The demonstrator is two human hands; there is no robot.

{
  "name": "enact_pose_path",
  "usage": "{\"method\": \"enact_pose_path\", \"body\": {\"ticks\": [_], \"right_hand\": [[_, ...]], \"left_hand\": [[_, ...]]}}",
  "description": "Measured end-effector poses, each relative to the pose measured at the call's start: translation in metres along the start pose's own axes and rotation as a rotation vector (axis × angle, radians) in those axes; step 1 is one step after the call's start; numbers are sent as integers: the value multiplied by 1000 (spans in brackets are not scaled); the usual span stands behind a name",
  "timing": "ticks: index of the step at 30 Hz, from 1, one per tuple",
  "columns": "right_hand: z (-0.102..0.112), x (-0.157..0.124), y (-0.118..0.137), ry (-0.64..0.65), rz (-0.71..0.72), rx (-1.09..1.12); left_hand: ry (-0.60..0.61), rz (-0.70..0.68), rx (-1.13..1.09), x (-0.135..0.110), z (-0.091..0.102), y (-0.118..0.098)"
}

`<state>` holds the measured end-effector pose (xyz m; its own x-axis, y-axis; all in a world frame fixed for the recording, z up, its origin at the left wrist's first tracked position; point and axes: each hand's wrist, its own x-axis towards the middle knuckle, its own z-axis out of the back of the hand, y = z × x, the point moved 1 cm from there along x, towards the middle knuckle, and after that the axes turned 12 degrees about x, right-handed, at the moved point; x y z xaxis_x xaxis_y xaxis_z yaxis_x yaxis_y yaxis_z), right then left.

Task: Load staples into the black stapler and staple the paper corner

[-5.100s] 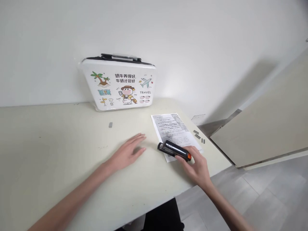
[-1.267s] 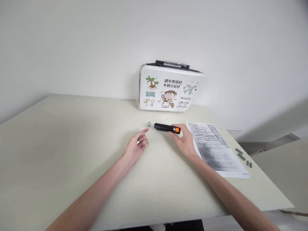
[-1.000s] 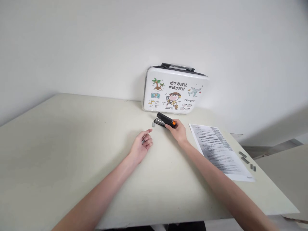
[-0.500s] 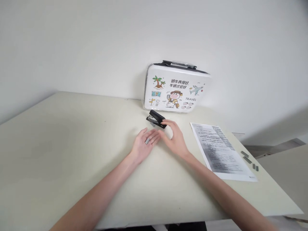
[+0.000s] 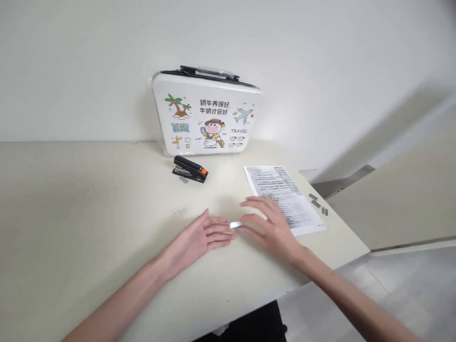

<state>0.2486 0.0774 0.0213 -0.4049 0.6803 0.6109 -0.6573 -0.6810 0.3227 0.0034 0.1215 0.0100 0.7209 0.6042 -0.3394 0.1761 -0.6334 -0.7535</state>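
Note:
Pinched between the thumb and forefinger of my right hand (image 5: 273,229) is a short silver strip of staples (image 5: 235,224). My left hand (image 5: 194,243) lies palm up with its fingers stretched out, their tips close beside the strip. Whether those fingertips touch it I cannot tell. Beyond both hands a black stapler (image 5: 191,169) with an orange patch at its back end rests on the table, its upper arm raised from the base. A small grey piece (image 5: 183,180) lies against the near side of the stapler.
A white travel case (image 5: 210,114) with cartoon prints stands against the wall. Printed paper (image 5: 267,178) lies to the right, partly behind my right hand. Several grey staple strips (image 5: 315,204) sit near the right edge of the table (image 5: 107,228).
The view has swung to the right. The staple strip has gone from my left fingers into my right hand's pinch. My right hand has drawn back from beside the stapler.

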Motion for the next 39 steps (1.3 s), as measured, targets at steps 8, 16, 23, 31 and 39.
{"method": "enact_pose_path", "body": {"ticks": [8,16,23,31,39], "right_hand": [[107,-103,-157,-290,-594,-389],[117,-107,-202,-252,-903,-351],[98,-114,-135,-319,-726,-221],[65,-120,-64,-140,-557,-132],[61,-120,-72,-3,-623,-115]], "left_hand": [[-152,8,35,6,8,-10],[-128,-10,102,5,6,-12],[-127,12,112,3,4,-13],[-94,-5,123,6,10,-9],[-118,2,123,5,4,-12]]}}
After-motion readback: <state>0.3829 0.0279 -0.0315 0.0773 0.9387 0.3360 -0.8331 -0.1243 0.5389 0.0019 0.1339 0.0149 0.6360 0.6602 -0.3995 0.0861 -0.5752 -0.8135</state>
